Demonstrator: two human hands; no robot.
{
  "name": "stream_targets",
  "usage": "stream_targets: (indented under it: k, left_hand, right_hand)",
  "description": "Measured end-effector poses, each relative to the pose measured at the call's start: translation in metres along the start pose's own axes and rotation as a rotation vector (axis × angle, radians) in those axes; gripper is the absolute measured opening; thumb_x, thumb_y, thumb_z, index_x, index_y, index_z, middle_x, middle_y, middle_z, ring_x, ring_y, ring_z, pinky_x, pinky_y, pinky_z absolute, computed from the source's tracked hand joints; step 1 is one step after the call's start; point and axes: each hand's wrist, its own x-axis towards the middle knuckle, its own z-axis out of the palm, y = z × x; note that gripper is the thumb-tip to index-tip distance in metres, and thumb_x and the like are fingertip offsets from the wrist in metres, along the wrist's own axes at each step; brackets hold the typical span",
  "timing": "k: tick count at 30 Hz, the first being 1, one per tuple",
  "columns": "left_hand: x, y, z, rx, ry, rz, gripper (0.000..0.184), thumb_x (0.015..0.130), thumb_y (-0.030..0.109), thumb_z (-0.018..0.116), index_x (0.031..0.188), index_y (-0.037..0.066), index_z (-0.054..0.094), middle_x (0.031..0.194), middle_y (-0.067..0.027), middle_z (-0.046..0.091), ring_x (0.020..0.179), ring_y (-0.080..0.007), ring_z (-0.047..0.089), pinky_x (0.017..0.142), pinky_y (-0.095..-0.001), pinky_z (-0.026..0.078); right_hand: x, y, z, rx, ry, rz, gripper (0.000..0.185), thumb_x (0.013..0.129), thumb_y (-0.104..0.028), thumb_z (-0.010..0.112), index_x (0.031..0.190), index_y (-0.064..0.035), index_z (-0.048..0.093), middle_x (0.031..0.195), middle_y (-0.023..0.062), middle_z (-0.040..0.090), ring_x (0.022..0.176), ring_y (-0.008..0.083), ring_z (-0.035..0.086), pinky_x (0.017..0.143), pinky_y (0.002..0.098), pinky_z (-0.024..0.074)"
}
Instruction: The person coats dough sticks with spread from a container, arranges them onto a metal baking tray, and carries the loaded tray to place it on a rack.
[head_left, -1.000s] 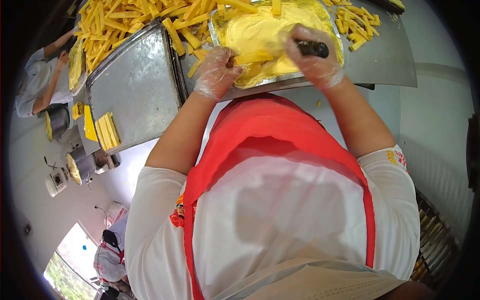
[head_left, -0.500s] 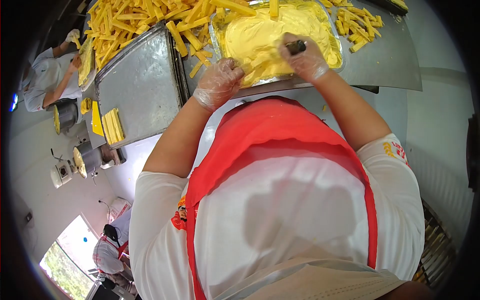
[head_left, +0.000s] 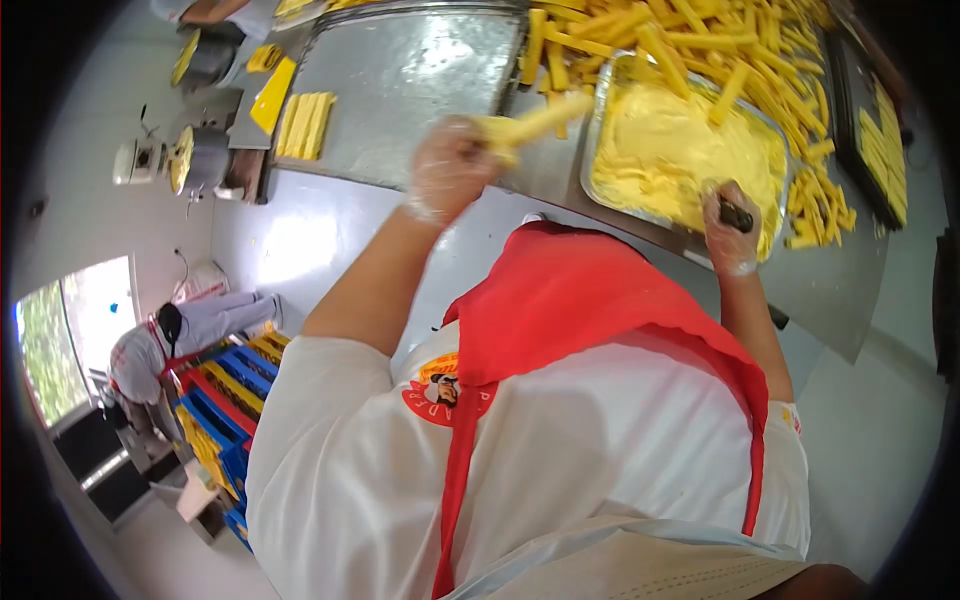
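Observation:
My left hand (head_left: 450,170), in a clear plastic glove, is closed on a yellow cake-like stick (head_left: 540,122) that points right over the table edge. Motion blurs it, and I cannot tell whether a second piece is in the grip. My right hand (head_left: 733,245), also gloved, grips a dark-handled tool (head_left: 736,215) at the near right of a metal pan (head_left: 588,178); its blade is hidden. Thick yellow cream (head_left: 680,135) fills the pan, and a few sticks lean over its far rim.
A large metal tray (head_left: 400,90) holds a row of yellow strips (head_left: 305,126) at its left end. Loose sticks (head_left: 740,40) are heaped behind the pan. Another filled tray (head_left: 880,150) stands right. Mixer bowls (head_left: 205,160), coloured crates (head_left: 225,400) and a co-worker (head_left: 160,350) are at left.
My left hand has moved away from the pan toward the large tray, carrying the stick. My right hand stays by the pan with the tool. The view has swung left.

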Motion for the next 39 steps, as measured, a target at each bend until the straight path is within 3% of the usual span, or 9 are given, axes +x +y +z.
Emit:
stream_targets:
  k: [6, 10, 14, 18, 27, 31, 34, 36, 39]
  left_hand:
    - [-0.025, -0.148, -0.112, 0.698, 0.181, -0.506, 0.024, 0.083, 0.024, 0.067, 0.095, 0.003, 0.068, 0.100, -0.0160, 0.068, 0.089, -0.0376, 0.065, 0.080, -0.0459, 0.053]
    - [-0.028, -0.198, -0.116, 0.787, 0.082, -0.674, 0.032, 0.085, 0.027, 0.066, 0.109, 0.007, 0.070, 0.115, -0.0190, 0.065, 0.115, -0.0383, 0.057, 0.099, -0.0468, 0.046]
    - [0.027, -0.146, -0.060, 0.677, 0.217, 0.063, 0.033, 0.083, 0.025, 0.073, 0.112, 0.011, 0.068, 0.115, -0.0141, 0.067, 0.110, -0.0361, 0.059, 0.098, -0.0463, 0.046]
    - [0.133, -0.043, 0.020, 0.199, -0.051, 0.302, 0.035, 0.085, 0.028, 0.070, 0.116, 0.012, 0.065, 0.112, -0.0116, 0.067, 0.105, -0.0347, 0.061, 0.093, -0.0459, 0.048]
    - [0.222, -0.013, 0.129, 0.285, -0.332, 0.020, 0.037, 0.083, 0.029, 0.066, 0.116, 0.015, 0.064, 0.113, -0.0172, 0.068, 0.104, -0.0368, 0.064, 0.093, -0.0458, 0.049]
    - [0.211, -0.014, 0.070, 0.222, 0.131, 0.441, 0.022, 0.083, 0.020, 0.067, 0.101, 0.007, 0.067, 0.099, -0.0147, 0.070, 0.093, -0.0350, 0.067, 0.084, -0.0418, 0.053]
    - [0.171, 0.027, 0.033, -0.087, 0.188, 0.480, 0.016, 0.082, 0.009, 0.069, 0.097, 0.003, 0.067, 0.096, -0.0142, 0.069, 0.089, -0.0321, 0.067, 0.079, -0.0370, 0.054]
    - [0.135, 0.052, 0.039, -0.835, -0.127, 0.224, 0.016, 0.078, 0.003, 0.073, 0.093, 0.004, 0.067, 0.093, -0.0131, 0.068, 0.084, -0.0299, 0.066, 0.073, -0.0342, 0.054]
    - [0.087, 0.050, 0.065, -0.328, -0.310, 0.324, 0.021, 0.078, 0.004, 0.073, 0.098, 0.005, 0.066, 0.090, -0.0122, 0.066, 0.080, -0.0284, 0.065, 0.071, -0.0364, 0.053]
  right_hand:
    - [0.014, -0.005, 0.015, 0.454, -0.045, 0.226, 0.020, 0.086, -0.003, 0.064, 0.076, -0.0047, 0.047, 0.063, 0.0131, 0.044, 0.058, 0.0281, 0.044, 0.059, 0.0338, 0.0409]
    - [0.023, -0.052, 0.010, -0.253, -0.107, -0.143, 0.016, 0.081, 0.000, 0.066, 0.080, -0.0060, 0.052, 0.066, 0.0136, 0.051, 0.061, 0.0308, 0.053, 0.059, 0.0363, 0.0446]
    - [0.018, -0.096, 0.017, -0.233, -0.186, -0.413, 0.018, 0.078, -0.006, 0.070, 0.076, -0.0088, 0.052, 0.067, 0.0121, 0.054, 0.065, 0.0352, 0.056, 0.059, 0.0468, 0.0451]
    - [0.032, -0.069, 0.025, -0.339, -0.147, -0.273, 0.016, 0.078, -0.009, 0.069, 0.076, -0.0110, 0.053, 0.069, 0.0106, 0.056, 0.067, 0.0346, 0.057, 0.061, 0.0454, 0.0460]
    - [0.025, -0.074, 0.024, -0.259, -0.252, -0.402, 0.015, 0.070, -0.005, 0.069, 0.075, -0.0123, 0.056, 0.069, 0.0099, 0.056, 0.065, 0.0339, 0.056, 0.061, 0.0415, 0.0474]
    - [0.019, -0.075, -0.012, -0.449, -0.053, -0.002, 0.011, 0.074, -0.011, 0.069, 0.081, -0.0131, 0.061, 0.072, 0.0086, 0.061, 0.072, 0.0323, 0.061, 0.065, 0.0443, 0.0500]
    - [0.016, -0.104, -0.002, -0.201, -0.080, -0.343, 0.010, 0.075, -0.012, 0.069, 0.081, -0.0136, 0.061, 0.072, 0.0083, 0.061, 0.072, 0.0325, 0.061, 0.066, 0.0446, 0.0500]
    - [0.007, -0.095, 0.019, -0.163, -0.176, -0.299, 0.008, 0.078, -0.013, 0.068, 0.081, -0.0132, 0.061, 0.073, 0.0090, 0.062, 0.072, 0.0326, 0.061, 0.066, 0.0438, 0.0502]
    - [0.011, -0.036, 0.005, -0.266, -0.105, -0.305, 0.007, 0.083, -0.016, 0.067, 0.082, -0.0119, 0.061, 0.074, 0.0112, 0.063, 0.073, 0.0336, 0.062, 0.067, 0.0438, 0.0500]
